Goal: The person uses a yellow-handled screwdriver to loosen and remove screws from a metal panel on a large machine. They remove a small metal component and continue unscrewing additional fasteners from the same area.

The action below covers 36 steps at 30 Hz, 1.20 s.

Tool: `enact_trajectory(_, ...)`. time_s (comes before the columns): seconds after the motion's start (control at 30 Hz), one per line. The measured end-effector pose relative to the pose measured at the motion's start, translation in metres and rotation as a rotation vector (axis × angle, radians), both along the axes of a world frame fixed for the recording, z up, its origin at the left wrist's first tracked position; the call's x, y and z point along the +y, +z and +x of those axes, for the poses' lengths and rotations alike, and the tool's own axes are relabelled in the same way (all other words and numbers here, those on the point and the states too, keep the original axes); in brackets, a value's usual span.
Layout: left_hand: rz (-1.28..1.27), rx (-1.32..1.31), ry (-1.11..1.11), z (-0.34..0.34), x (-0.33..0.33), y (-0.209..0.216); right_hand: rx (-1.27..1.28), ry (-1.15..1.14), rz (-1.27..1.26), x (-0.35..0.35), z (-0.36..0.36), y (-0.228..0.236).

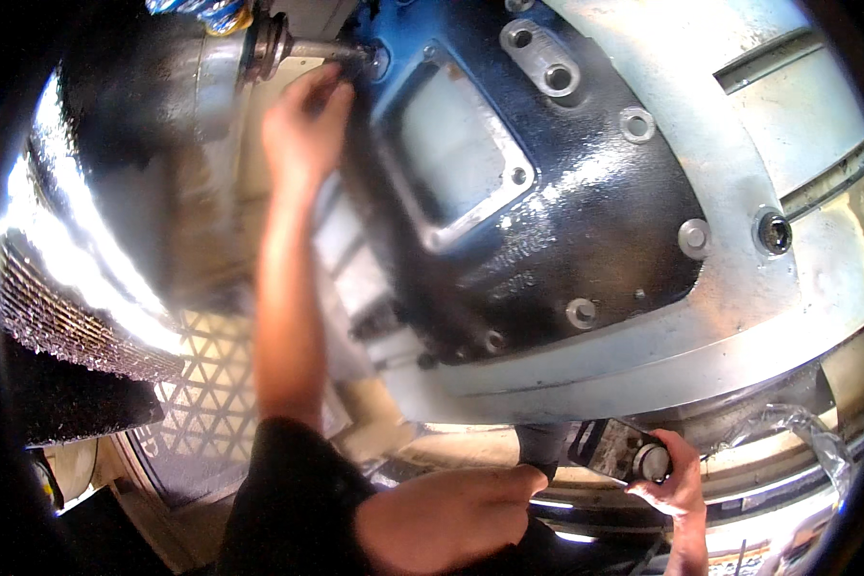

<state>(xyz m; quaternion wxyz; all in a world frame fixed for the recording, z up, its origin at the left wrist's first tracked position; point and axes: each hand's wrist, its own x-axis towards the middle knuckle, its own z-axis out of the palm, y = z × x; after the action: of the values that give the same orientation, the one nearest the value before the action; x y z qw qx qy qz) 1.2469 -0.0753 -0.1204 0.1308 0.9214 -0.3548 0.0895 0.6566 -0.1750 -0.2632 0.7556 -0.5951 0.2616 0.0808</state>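
A large black-painted metal casting (586, 211) with a squarish opening and several machined round bosses lies on a metal machine table (778, 106). At the top left, a slim tool (326, 50) reaches from a machine spindle (211, 77) to a round hole near the casting's corner. My left hand (307, 120) is raised just below that tool, at the casting's edge. Its fingers are bent together, and what they hold, if anything, is hidden. Low on the right, my right hand (677, 475) grips a dark handheld control box (607, 451) with a round silver dial.
Slots run across the table at the right, near a dark round socket (775, 232). A patterned grey panel (216, 403) lies at the lower left, beside a glossy ribbed surface (77, 317). Clear plastic film (806, 432) hangs at the lower right.
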Motion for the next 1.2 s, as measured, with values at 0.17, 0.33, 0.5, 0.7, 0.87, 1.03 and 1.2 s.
enact_trajectory(0.17,-0.151,0.127,0.062,-0.019,-0.005,-0.007,-0.021,0.011,0.002,0.006,-0.012,0.013)
enact_trajectory(0.33,-0.206,0.034,0.073,-0.054,0.011,-0.034,-0.053,-0.018,0.047,-0.022,-0.022,0.044)
enact_trajectory(0.5,-0.413,-0.031,0.083,-0.078,0.037,-0.037,-0.034,-0.046,-0.051,-0.040,-0.066,0.069)
enact_trajectory(0.7,-0.296,-0.203,0.160,-0.113,0.050,0.068,-0.065,-0.306,-0.037,-0.087,-0.064,0.124)
enact_trajectory(0.87,-0.649,0.015,0.147,-0.170,0.091,0.072,0.054,-0.498,-0.289,-0.146,-0.012,0.151)
enact_trajectory(1.03,-0.737,0.111,0.329,-0.276,0.078,0.065,0.079,-0.502,-0.942,-0.246,0.061,0.148)
enact_trajectory(1.2,-0.832,0.273,0.224,-0.327,0.086,0.053,0.128,-0.339,-1.407,-0.304,0.100,0.120)
